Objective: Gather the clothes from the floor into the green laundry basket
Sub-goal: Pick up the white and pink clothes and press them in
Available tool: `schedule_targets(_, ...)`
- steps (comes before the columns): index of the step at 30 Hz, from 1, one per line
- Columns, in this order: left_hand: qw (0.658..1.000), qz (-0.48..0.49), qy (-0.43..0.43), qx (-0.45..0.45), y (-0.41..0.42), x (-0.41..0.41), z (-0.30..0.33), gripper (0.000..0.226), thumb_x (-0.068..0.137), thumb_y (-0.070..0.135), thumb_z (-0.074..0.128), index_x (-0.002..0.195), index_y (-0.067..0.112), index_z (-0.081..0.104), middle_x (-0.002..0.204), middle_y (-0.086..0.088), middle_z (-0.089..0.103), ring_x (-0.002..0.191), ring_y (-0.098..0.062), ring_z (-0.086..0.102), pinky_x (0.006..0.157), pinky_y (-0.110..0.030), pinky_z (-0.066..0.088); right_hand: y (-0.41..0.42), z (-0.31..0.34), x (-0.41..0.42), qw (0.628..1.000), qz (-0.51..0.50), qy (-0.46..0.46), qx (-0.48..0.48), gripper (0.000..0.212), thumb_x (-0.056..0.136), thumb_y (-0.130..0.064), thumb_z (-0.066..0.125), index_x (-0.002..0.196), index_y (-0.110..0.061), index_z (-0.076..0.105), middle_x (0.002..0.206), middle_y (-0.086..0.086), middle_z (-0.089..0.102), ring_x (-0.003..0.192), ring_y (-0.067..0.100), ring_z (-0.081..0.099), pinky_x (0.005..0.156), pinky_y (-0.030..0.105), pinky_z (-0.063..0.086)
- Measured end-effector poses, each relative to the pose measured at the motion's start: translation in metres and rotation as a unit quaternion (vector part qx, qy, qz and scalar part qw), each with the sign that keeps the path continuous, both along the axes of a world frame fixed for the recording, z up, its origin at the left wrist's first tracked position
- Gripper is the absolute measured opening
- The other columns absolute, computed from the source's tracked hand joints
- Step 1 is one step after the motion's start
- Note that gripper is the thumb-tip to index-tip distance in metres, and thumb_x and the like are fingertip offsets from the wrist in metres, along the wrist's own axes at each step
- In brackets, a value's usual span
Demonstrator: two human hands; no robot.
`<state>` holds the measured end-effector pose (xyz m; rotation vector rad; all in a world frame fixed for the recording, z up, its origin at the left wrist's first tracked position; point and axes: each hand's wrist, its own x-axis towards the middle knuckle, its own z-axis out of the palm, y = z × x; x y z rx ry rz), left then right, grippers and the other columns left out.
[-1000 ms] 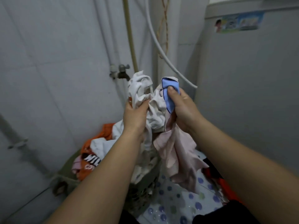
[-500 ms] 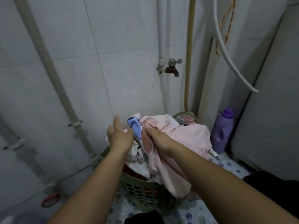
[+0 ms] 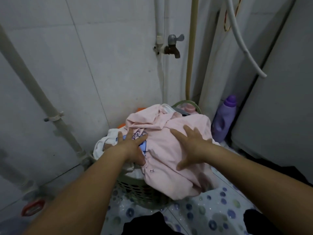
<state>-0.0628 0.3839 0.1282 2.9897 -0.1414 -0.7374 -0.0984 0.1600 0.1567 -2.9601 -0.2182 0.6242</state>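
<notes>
In the corner by the tiled wall, the green laundry basket (image 3: 135,189) stands on the spotted floor (image 3: 211,212), heaped above its rim with clothes. A pale pink garment (image 3: 171,160) covers most of the pile and hangs over the basket's near right side almost to the floor. The left hand (image 3: 133,146) lies flat on the left part of the pink garment, fingers straight and spread, over a blue printed patch. The right hand (image 3: 191,143) rests on the garment's right part, fingers wide and splayed, gripping nothing. Under the left edge of the pile shows a white cloth (image 3: 108,138), and at the far left a bit of orange cloth (image 3: 140,109). Just right of the basket, against the wall, stands a purple bottle (image 3: 224,119). A metal tap (image 3: 172,45) juts from the wall above the basket. Dark cloth (image 3: 144,224) lies on the floor at the near edge of the view.
</notes>
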Motion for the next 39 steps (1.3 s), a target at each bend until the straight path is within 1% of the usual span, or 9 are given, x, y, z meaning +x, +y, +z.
schedule_targets(7,0.999,0.025,0.01,-0.028,0.004,0.01,-0.012,0.106,0.071,0.048,0.068,0.146,0.05,-0.007,0.158,-0.008,-0.023,0.145,-0.035,-0.022,0.119,-0.055,0.002,0.004,-0.038,0.043,1.0,-0.007,-0.021,0.021,0.119,0.073,-0.02,0.076,0.141,-0.051,-0.016,0.158,0.004,-0.021,0.147,0.037,-0.004,0.116,0.054,0.022)
schedule_targets(12,0.997,0.039,0.052,-0.034,0.01,0.017,-0.013,0.099,0.077,0.051,0.065,0.149,0.044,-0.003,0.159,-0.011,-0.018,0.147,-0.033,-0.016,0.121,-0.049,-0.002,0.023,-0.033,0.089,0.994,0.058,-0.082,-0.044,0.086,0.09,-0.018,0.054,0.145,-0.048,-0.005,0.16,0.005,-0.012,0.144,0.045,0.001,0.108,0.057,0.03)
schedule_targets(18,0.996,0.055,0.068,0.032,-0.005,0.024,-0.034,0.085,0.086,0.049,0.048,0.148,0.043,-0.01,0.158,-0.016,-0.019,0.146,-0.04,-0.015,0.119,-0.056,-0.002,0.032,-0.071,0.109,0.991,0.073,-0.091,-0.067,0.075,0.097,-0.016,0.04,0.142,-0.053,-0.006,0.159,0.002,-0.016,0.145,0.041,-0.011,0.11,0.063,0.025)
schedule_targets(23,0.992,0.082,0.086,0.038,-0.013,0.021,-0.044,0.082,0.085,0.049,0.041,0.146,0.046,-0.013,0.157,-0.013,-0.025,0.141,-0.049,-0.021,0.115,-0.065,0.006,0.024,-0.085,0.104,0.993,0.078,-0.076,-0.055,0.078,0.094,-0.012,0.042,0.144,-0.051,-0.004,0.159,0.004,-0.016,0.146,0.039,-0.009,0.111,0.053,0.03)
schedule_targets(28,0.995,0.033,0.073,0.065,-0.021,-0.007,-0.023,0.078,0.094,0.041,0.039,0.149,0.036,-0.016,0.156,-0.019,-0.024,0.143,-0.045,-0.021,0.116,-0.056,-0.006,0.014,-0.062,0.087,0.994,0.107,0.008,-0.007,0.097,0.085,-0.016,0.062,0.147,-0.041,-0.009,0.159,0.009,-0.017,0.148,0.033,-0.003,0.119,0.043,0.018)
schedule_targets(32,0.994,0.051,0.096,0.033,-0.01,-0.014,-0.021,0.094,0.085,0.048,0.053,0.147,0.042,-0.017,0.156,-0.015,-0.028,0.142,-0.045,-0.022,0.119,-0.057,0.0,-0.011,-0.023,0.065,0.994,0.093,-0.013,0.059,0.094,0.08,-0.029,0.071,0.151,-0.026,0.008,0.16,0.003,0.012,0.146,0.022,0.016,0.118,0.033,0.015)
schedule_targets(35,0.993,0.064,0.097,0.019,-0.006,-0.012,-0.014,0.105,0.073,0.051,0.065,0.147,0.047,-0.01,0.157,-0.009,-0.025,0.145,-0.042,-0.015,0.119,-0.054,0.01,-0.039,-0.008,0.045,0.996,0.032,-0.053,0.06,0.083,0.076,-0.041,0.073,0.144,-0.017,0.032,0.149,0.007,0.037,0.133,0.024,0.037,0.111,0.031,0.03)
schedule_targets(37,0.995,0.029,0.088,0.048,-0.011,-0.011,0.001,0.108,0.072,0.055,0.069,0.15,0.04,-0.003,0.16,-0.009,-0.014,0.148,-0.036,0.0,0.12,-0.046,0.016,-0.054,-0.009,0.029,0.999,0.013,-0.029,-0.007,0.082,0.07,-0.048,0.076,0.138,-0.018,0.04,0.138,0.008,0.045,0.124,0.027,0.045,0.106,0.036,0.039)
schedule_targets(39,0.992,-0.014,0.082,0.1,-0.022,-0.005,0.016,0.107,0.066,0.058,0.073,0.151,0.027,0.017,0.159,-0.01,0.015,0.143,-0.033,0.024,0.116,-0.041,0.029,-0.062,-0.017,0.014,0.996,0.012,0.002,-0.093,0.079,0.066,-0.054,0.075,0.13,-0.019,0.045,0.127,0.009,0.049,0.115,0.029,0.048,0.099,0.038,0.044)
